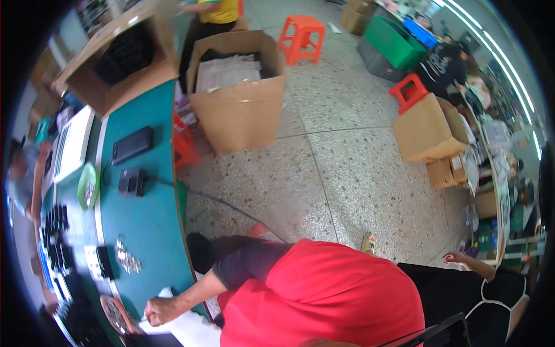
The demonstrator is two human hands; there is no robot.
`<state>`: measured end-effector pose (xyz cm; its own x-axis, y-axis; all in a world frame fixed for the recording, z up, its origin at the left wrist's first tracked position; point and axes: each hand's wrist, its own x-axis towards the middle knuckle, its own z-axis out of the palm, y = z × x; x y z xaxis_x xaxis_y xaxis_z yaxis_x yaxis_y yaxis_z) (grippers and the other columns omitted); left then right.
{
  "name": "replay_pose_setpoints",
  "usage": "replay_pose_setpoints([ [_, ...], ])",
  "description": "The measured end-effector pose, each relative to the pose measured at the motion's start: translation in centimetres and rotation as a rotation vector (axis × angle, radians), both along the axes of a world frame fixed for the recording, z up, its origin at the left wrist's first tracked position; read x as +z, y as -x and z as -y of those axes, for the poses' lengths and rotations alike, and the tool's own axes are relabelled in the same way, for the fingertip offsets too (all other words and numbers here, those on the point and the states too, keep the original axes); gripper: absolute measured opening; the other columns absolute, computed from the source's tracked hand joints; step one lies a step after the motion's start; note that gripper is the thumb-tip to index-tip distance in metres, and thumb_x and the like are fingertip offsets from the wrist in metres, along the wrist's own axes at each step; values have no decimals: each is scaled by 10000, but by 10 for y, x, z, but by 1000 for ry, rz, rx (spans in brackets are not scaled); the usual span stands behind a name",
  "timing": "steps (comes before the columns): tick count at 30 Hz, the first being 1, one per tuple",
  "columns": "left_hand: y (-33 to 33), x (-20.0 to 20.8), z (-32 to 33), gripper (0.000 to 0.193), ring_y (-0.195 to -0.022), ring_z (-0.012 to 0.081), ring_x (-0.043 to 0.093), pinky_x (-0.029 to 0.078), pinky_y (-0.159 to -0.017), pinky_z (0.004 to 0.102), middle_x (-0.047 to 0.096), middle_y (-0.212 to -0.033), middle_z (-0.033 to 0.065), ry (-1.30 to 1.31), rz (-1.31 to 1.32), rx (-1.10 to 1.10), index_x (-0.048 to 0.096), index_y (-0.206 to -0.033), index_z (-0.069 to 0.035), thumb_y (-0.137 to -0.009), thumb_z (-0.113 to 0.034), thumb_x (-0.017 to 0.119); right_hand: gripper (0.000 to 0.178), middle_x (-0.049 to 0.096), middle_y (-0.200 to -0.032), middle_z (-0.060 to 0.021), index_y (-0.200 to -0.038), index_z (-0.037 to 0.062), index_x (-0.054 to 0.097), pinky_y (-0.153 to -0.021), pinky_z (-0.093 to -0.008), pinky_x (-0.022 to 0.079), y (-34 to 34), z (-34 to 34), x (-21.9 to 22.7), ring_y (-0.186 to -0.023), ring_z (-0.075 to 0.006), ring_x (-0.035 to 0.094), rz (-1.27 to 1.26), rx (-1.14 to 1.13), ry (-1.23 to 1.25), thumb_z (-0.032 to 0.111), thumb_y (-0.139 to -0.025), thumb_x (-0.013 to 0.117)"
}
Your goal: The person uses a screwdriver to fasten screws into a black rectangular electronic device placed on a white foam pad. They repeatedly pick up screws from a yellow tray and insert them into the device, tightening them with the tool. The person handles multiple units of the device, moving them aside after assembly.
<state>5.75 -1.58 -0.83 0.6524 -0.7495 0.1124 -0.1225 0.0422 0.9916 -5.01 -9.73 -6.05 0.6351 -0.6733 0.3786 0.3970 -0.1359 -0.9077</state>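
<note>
My right hand (162, 311) reaches across the near part of the green table (144, 225), its bare forearm coming out of a dark sleeve beside my red garment. The fingers are curled closed, and what they hold, if anything, is hidden. Under and beside this hand lies a white sheet (193, 328), partly hanging past the table edge. Close by is a round dish-like thing (115, 315) with a copper-coloured rim. A pile of small metal pieces (127, 257) lies farther up the table, next to a black-and-white block (99, 262). My left hand does not show.
A green bowl (88, 186), a black device (132, 144) and a corded black box (132, 182) occupy the table. Cartons (237, 113) and orange stools (302, 36) stand on the floor. A cable (231, 207) crosses it. Other people work around the room.
</note>
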Motion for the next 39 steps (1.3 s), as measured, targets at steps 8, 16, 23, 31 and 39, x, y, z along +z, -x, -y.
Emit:
replay_pose_setpoints([
  [8,47,22,-11,744,-1158,231,555,429,-986,356,550,-1302,164,316,-242,-23,397,-1406,40,-902,-496,503,269,618,-711,-3,-958,30,659,-595,-269,474,64,-14,20,-660,-72,563,-134,219,-439,276,-864,712],
  [16,73,49,-19,735,-1190,265,545,453,-1021,381,499,-1354,191,507,-454,58,355,-1439,-17,-943,-557,416,327,496,-648,55,-1024,40,615,-407,-201,286,86,2,70,-485,-13,398,-457,445,-496,327,-890,699],
  [23,55,48,-15,589,-1172,249,536,445,-988,371,530,-1317,141,424,-562,172,385,-1411,12,-1000,-408,422,255,501,-637,45,-1032,21,575,-356,-206,290,71,59,85,-433,-35,413,-198,417,-676,186,-883,700],
  [31,75,-3,-15,396,-1008,247,600,523,-793,328,548,-1187,150,-166,354,200,591,-1158,3,-793,-90,716,195,469,-593,34,-904,14,587,-346,-221,301,6,210,102,-400,-54,410,-272,-95,-389,160,-872,711],
  [39,87,-7,-10,372,-991,302,556,493,-851,396,500,-1221,176,-296,700,234,617,-1064,5,-716,-53,732,208,543,-619,-6,-904,7,583,-327,-222,307,-29,234,76,-397,-59,432,-500,-102,-313,171,-867,707],
])
